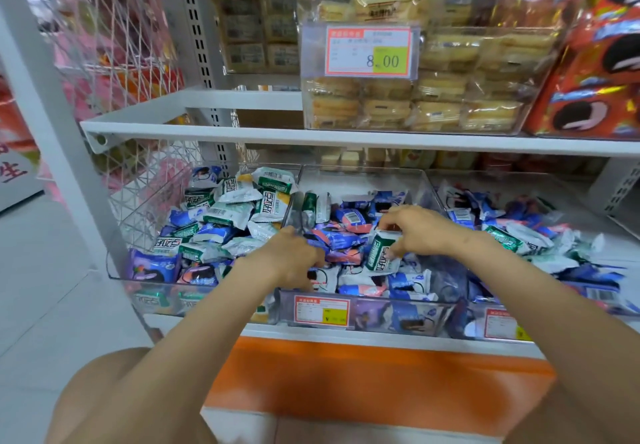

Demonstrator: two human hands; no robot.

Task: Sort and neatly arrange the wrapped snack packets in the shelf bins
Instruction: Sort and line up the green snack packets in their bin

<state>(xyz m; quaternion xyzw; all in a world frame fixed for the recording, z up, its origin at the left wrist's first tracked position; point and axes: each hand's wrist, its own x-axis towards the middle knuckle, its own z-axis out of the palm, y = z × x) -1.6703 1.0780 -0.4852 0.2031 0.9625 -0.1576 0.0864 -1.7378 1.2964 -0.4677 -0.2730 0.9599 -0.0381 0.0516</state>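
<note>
Three clear plastic bins stand side by side on the lower shelf. The left bin [124,281] holds mostly green-and-white packets [228,215] with some blue ones. The middle bin [363,180] is full of blue and pink packets [343,236]. My right hand [415,229] pinches a green-and-white packet [381,253] and holds it upright over the middle bin. My left hand [294,260] reaches down into the middle bin's front left corner, its fingertips among the packets there. What the left fingers touch is hidden.
The right bin [450,198] holds mixed blue and green packets. A white shelf board [311,135] runs just above the bins, carrying a clear box of yellow cakes [415,97] and red cookie bags [595,73]. A white wire mesh panel [131,45] closes the left side.
</note>
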